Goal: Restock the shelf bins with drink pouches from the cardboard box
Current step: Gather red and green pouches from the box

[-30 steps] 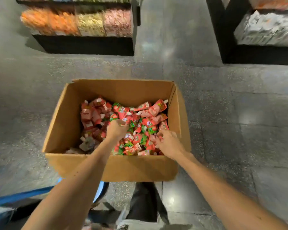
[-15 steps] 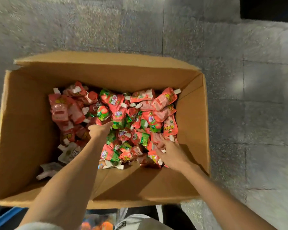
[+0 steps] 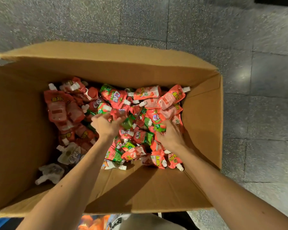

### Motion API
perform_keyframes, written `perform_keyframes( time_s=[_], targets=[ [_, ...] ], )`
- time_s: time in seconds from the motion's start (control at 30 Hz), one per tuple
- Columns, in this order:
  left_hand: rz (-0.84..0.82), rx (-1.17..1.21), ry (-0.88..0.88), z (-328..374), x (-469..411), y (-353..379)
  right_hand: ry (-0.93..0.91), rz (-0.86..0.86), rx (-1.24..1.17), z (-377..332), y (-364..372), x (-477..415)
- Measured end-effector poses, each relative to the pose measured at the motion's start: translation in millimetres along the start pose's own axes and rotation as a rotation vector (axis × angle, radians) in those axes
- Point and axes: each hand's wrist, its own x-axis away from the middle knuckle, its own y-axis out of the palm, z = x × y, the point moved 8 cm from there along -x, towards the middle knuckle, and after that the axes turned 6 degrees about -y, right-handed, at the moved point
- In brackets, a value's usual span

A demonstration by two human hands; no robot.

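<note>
Grey speckled floor tiles (image 3: 223, 30), dark edge (image 3: 276, 2) at top right (too cropped to identify), blue strip (image 3: 0, 224) bottom left, blurred orange shapes (image 3: 91, 222) at bottom edge

Top of cardboard box (image 3: 20, 130) open: I can enter freely from above. Its walls block sideways entry. The drink pouches (image 3: 140, 97) crowd the far part; near bottom bare.

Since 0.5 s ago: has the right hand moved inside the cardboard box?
Yes. Judged against the cardboard box, the right hand moved away from the near wall, deeper over the drink pouches; near-edge pouches now show behind its wrist.
</note>
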Motion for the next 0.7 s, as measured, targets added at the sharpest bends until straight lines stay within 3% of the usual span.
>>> perform_keyframes(
  time_s=[0.1, 0.27, 0.47, 0.7],
  targets=[
    [0.103, 0.049, -0.100, 9, -19, -8, 0.099, 0.168, -0.128, 1, -20, -19],
    [0.039, 0.128, -0.188, 1, -40, 3, 0.426, 0.221, -0.857, 9, -22, -45],
    [0.116, 0.400, -0.257, -4, -39, 3, 0.521, 0.288, -0.997, 13, -20, -94],
    [-0.104, 0.604, -0.297, 5, -35, 7, 0.553, 0.418, -0.831, 10, -29, -88]
  ],
)
